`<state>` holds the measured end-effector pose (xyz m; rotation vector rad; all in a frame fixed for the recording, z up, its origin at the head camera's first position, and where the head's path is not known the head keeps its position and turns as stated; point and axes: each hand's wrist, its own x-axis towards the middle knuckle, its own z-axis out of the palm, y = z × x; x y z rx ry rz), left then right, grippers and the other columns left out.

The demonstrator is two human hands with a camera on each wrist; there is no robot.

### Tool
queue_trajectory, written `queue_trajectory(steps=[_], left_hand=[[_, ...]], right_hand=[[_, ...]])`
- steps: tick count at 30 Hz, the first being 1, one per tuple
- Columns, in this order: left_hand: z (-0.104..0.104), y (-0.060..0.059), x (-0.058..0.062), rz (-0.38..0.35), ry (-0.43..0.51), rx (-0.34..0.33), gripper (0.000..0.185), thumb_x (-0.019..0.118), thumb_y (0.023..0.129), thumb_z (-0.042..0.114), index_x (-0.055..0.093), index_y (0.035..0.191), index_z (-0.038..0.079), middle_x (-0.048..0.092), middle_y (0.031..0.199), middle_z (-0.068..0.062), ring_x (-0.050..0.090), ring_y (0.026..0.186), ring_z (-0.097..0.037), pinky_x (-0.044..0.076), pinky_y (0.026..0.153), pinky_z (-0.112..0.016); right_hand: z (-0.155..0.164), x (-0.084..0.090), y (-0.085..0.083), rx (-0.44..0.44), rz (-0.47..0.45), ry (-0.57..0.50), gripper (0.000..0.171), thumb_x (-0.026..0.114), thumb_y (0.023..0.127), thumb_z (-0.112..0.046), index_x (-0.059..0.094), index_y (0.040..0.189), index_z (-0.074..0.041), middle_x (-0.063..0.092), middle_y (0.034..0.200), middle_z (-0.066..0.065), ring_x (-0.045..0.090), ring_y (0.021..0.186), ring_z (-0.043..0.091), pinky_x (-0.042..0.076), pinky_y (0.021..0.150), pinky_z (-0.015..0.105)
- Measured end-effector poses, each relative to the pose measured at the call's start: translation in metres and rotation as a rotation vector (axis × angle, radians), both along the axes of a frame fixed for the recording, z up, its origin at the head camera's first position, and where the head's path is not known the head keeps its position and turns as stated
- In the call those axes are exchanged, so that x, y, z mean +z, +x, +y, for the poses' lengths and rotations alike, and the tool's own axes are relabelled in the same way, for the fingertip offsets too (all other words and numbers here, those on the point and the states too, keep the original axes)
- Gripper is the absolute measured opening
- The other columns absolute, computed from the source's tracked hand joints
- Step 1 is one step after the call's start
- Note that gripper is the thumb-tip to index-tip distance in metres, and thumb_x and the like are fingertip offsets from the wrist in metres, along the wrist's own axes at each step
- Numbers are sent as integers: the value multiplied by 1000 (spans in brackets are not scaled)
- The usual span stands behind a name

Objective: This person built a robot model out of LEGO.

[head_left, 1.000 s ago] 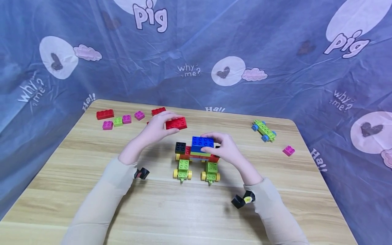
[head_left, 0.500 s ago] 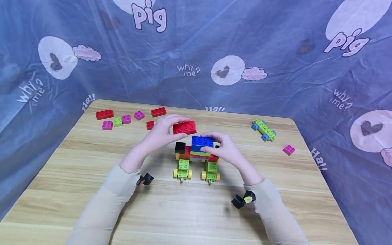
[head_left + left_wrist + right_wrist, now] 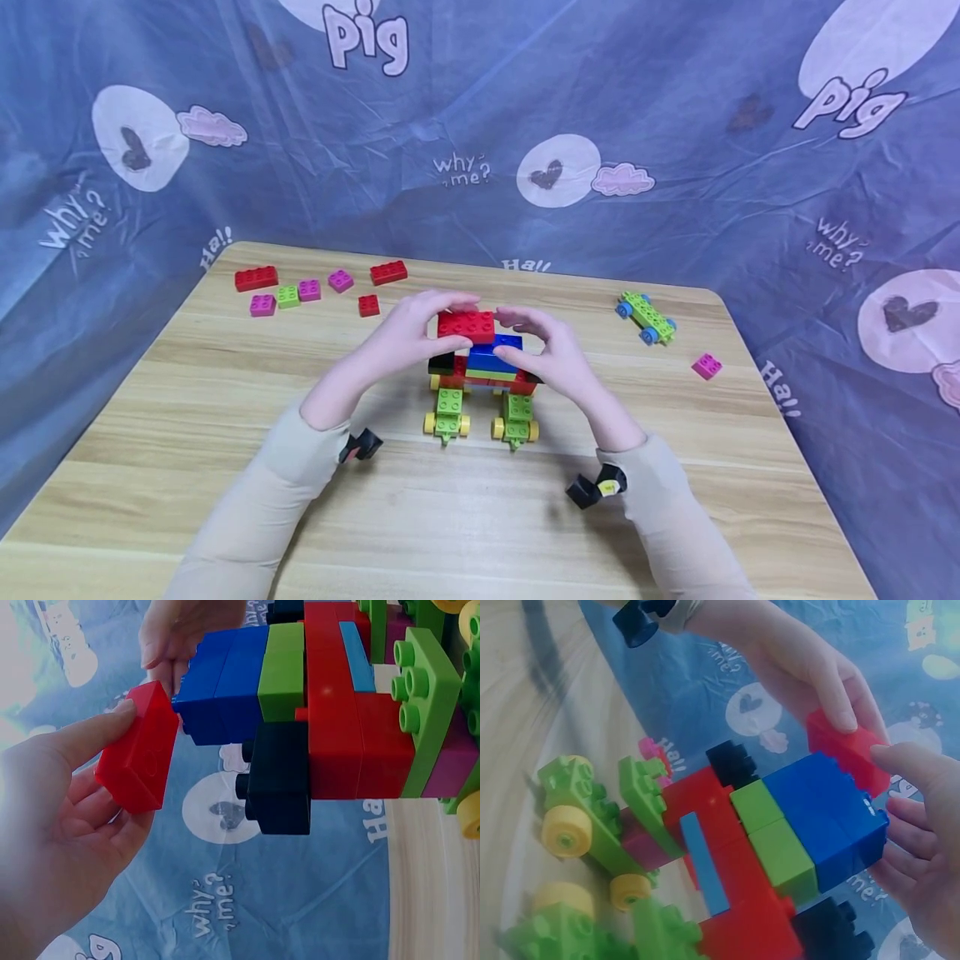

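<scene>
Right now my left hand point(image 3: 405, 333) pinches a red brick point(image 3: 466, 326) between thumb and fingers, holding it just above the blue brick point(image 3: 495, 354) that tops the brick vehicle point(image 3: 483, 387). That grip is narrow, closed on the red brick's ends. My right hand point(image 3: 551, 354) curls around the blue brick's far side, thumb against its front and one fingertip reaching the red brick. The vehicle stands on yellow wheels near the middle of the table point(image 3: 225, 500), a pale wood-grain top with rounded corners. Loose red, pink and green bricks point(image 3: 300, 292) lie at the far left corner, a small green wheeled base point(image 3: 647, 318) and a pink brick point(image 3: 707, 367) to the right. A wrinkled blue cloth point(image 3: 675, 125) printed with hearts, clouds and words walls the table in.
</scene>
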<state>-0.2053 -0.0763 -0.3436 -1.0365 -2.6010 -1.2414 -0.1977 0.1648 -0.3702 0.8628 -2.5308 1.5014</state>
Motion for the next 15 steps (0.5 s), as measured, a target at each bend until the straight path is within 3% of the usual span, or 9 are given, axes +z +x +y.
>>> queue_trajectory(steps=[8,15], left_hand=[[5,0,-1,-2,6,-36,55,77,84,17,58,133,1,68,124,-12,62,117,-26,47,104,-44],[6,1,-4,-1,20,-53,55,77,84,16,58,133,2,68,124,-12,63,116,-26,47,105,-44]], right_hand=[[-4,7,-1,6,26,28,46,76,82,-5,62,125,3,68,119,19,65,111,32,50,100,48],[-4,3,0,-19,0,45,40,78,81,-8,66,118,2,71,111,18,67,106,31,51,98,49]])
